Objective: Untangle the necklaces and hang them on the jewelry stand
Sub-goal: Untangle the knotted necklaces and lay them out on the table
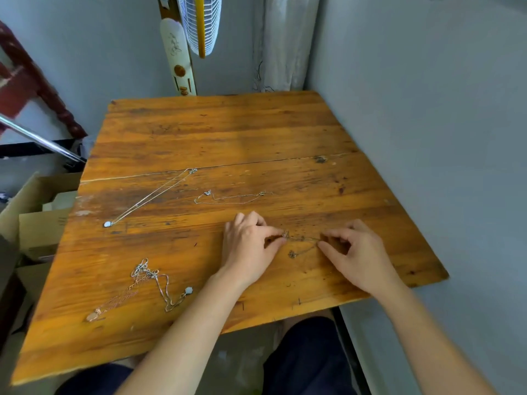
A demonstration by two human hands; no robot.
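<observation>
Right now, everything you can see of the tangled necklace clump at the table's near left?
The tangled clump is at least two thin chains, one silvery, one rose-coloured, knotted at the far end. The silvery one loops right to a pale pendant; the rose one trails near-left to a pinkish pendant. It lies flat on the wooden table, untouched; the left hand and right hand pinch a separate chain.

The top edge crops the fan (199, 24); the tangled necklaces (144, 271) blur together.
</observation>
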